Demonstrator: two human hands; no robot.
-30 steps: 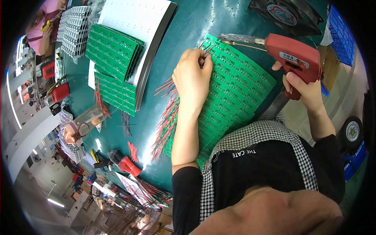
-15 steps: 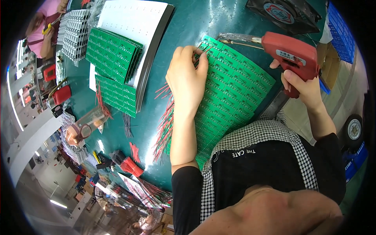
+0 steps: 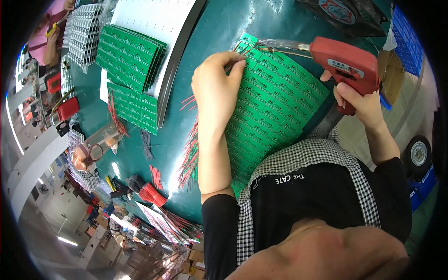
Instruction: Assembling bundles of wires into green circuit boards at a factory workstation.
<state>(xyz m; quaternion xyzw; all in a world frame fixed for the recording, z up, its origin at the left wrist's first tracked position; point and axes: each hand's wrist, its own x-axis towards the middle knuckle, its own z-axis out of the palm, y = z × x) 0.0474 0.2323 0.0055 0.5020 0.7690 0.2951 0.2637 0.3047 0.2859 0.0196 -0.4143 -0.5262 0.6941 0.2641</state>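
A large green circuit board panel (image 3: 280,93) lies on the table before me, its small boards in rows. At its far left corner, my left hand (image 3: 215,86) is closed, thumb and forefinger pinching a thin red wire (image 3: 248,50) against the panel. My right hand (image 3: 357,100) grips the handle of a red soldering gun (image 3: 345,60). The gun's long, foil-like tip reaches left over the panel's far edge, close to the wire ends; exact contact is too small to tell. Loose red wires (image 3: 190,149) lie beside my left forearm, partly under it.
Green boards (image 3: 128,56) are stacked on white sheets (image 3: 154,18) at the left. Red wire bundles (image 3: 153,193), a clear tape roll (image 3: 93,151) and a black fan (image 3: 343,16) also lie on the green table (image 3: 224,28). A blue crate (image 3: 405,39) stands at right.
The soldering gun's tip now overlaps the panel's far corner, nearer the wire ends. My left hand has shifted slightly left, still pinching. The surroundings on the left have slid a little in view.
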